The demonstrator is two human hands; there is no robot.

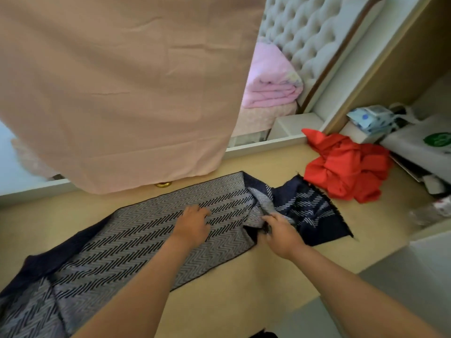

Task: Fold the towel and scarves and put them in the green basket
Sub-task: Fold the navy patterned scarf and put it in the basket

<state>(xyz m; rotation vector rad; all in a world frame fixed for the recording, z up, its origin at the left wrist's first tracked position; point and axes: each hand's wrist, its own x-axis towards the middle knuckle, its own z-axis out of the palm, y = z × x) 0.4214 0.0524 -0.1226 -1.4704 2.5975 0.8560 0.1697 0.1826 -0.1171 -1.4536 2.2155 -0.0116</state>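
Forearms: both reach in from the bottom edge, bare, toward the middle of the floor (244, 289).
Patterned scarf (136, 237): long grey-and-navy zigzag weave, lying mostly flat along the floor from lower left to centre right; its right end is rumpled and turned over, showing a navy side with white stripes.
Left hand (192, 223): rests on the flat middle of the patterned scarf, fingers bent, tips pressing the cloth down; it grips nothing.
Right hand (280, 230): fingers closed round a bunched fold where the flat run meets the rumpled end.
Red scarf (346, 167): crumpled heap on the floor, just beyond the patterned scarf's far right corner, untouched.
Pink cloth (117, 89): large sheet hanging across the upper left; whether it is the towel cannot be told.
Green basket: not in view.
Surroundings: bed with folded pink blanket (271, 86) and tufted headboard (305, 32); white bag (424, 142) at right.
Handling, judged: light, soft, limp weave; it will sag and slide on the smooth floor rather than hold a crease.
Hold, judged: pinch the two corners of the rumpled end, pull it flat, then fold end to end while the other hand pins the middle.
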